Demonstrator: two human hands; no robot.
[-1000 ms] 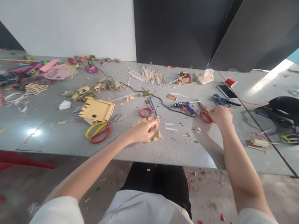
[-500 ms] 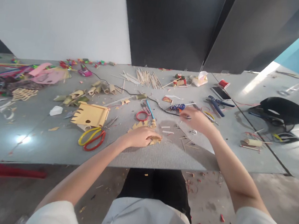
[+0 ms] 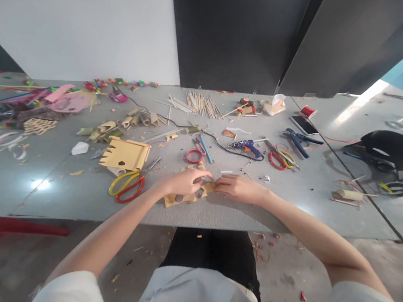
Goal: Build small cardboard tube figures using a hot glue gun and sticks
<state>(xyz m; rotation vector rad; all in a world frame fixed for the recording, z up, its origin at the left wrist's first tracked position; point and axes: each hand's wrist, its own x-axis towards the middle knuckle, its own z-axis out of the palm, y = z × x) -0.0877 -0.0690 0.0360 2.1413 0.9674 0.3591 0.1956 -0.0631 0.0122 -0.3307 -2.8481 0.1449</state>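
A tan cardboard piece [image 3: 172, 201] with a notched edge and dark round spots lies on the table just in front of me. My left hand [image 3: 185, 182] rests over it with bent fingers closed on its upper part, covering much of it. From the right, my right hand [image 3: 240, 188] has its fingers together on the piece's right end; the fingertips are partly hidden. Beyond my right hand a blue hot glue gun [image 3: 248, 147] lies on its side, its cord running left. A red ring [image 3: 194, 156] and a blue pen [image 3: 206, 148] lie just past my left hand.
Large scissors [image 3: 126, 186] and a notched cardboard panel [image 3: 126, 154] lie to the left. Scissors [image 3: 278, 160], blue pliers [image 3: 298, 141] and a phone [image 3: 304, 125] are on the right. Thin sticks [image 3: 202, 104] and bamboo pieces [image 3: 133, 118] sit farther back.
My right hand has let go of the glue gun, which now lies on the table, and has come left to the cardboard piece. The cardboard now shows more below my left hand.
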